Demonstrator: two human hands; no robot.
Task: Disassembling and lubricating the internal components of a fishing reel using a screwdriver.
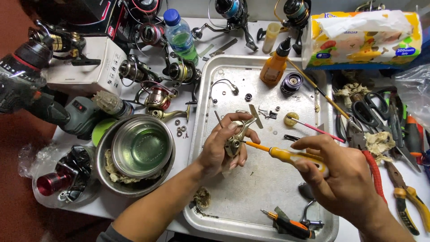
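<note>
Left hand [220, 148] grips reel body [234, 142].

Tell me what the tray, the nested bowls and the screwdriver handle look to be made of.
Tray: dull, scuffed grey metal, probably aluminium.
Nested bowls: shiny metal, likely stainless steel, given the reflections.
Screwdriver handle: glossy yellow translucent-looking plastic, held in the right hand.

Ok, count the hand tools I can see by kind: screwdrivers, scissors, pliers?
Screwdrivers: 2, a yellow-handled screwdriver in the right hand, its tip at the reel body held by the left hand, and an orange-and-black screwdriver lying on the metal tray.
Scissors: 1, black-handled scissors.
Pliers: 1, yellow-handled pliers.
Total: 4.
</note>
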